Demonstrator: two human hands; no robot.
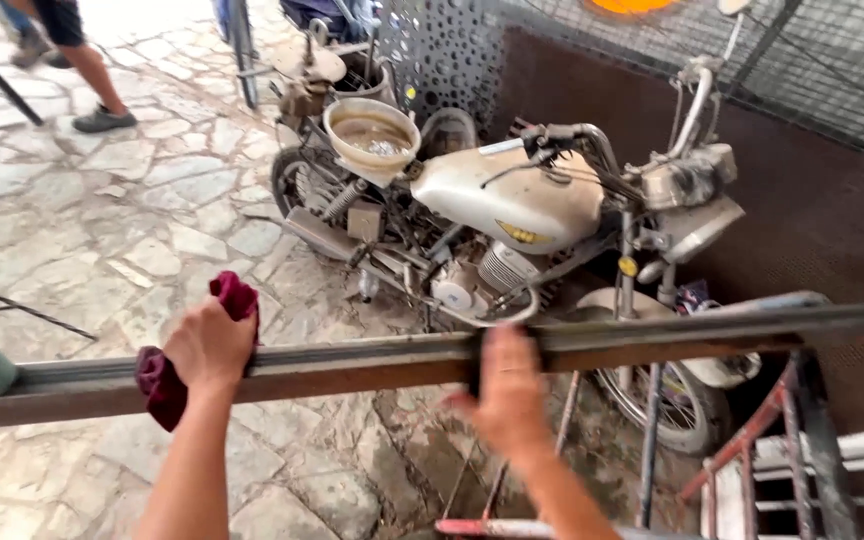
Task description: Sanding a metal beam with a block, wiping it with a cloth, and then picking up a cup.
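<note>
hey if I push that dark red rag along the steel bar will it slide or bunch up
The dark red rag droops limp around the steel bar under the left hand, so it is probably floppy and light. It will likely bunch somewhat, since the bar's surface looks rusty.

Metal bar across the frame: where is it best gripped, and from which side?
Probably on the bare stretch of the metal bar between the left hand and right hand, coming from above: it lies level, long and narrow, with its top flange exposed.

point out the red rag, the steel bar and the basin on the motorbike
red rag [235,293], head view, upper fold above the left hand
steel bar [352,362], head view, middle stretch between the hands
basin [344,112], head view, near rim on the left
</note>
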